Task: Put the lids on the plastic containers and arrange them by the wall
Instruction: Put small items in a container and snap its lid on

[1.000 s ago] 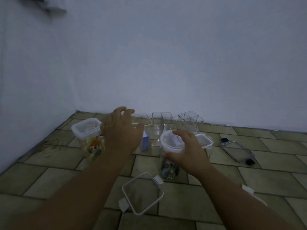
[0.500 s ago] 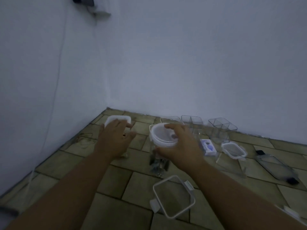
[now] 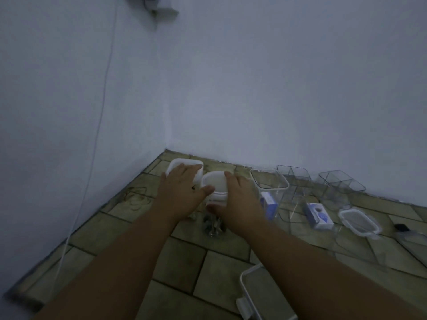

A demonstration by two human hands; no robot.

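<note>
Your left hand (image 3: pixel 182 184) flat on square tub (image 3: pixel 183 162), fingers straight. Right hand (image 3: pixel 240 199) wrapped round lidded round jar (image 3: pixel 216 184), just beside tub, in corner by wall (image 3: pixel 277 100). Looks like placing step. Next, I'd guess: let go, grab loose lid (image 3: pixel 242 285) off floor (image 3: pixel 138 262), fit onto open box (image 3: pixel 272 187).

Running dim and flat, leaning blue-grey all over. Getting soft diffuse light, source not showing. Casting only faint shadows on the floor (image 3: pixel 221 262). Bending tile lines and the wall (image 3: pixel 254 88) corner toward the edges. Blurring slightly, losing the clear containers (image 3: pixel 342 183) at right.
</note>
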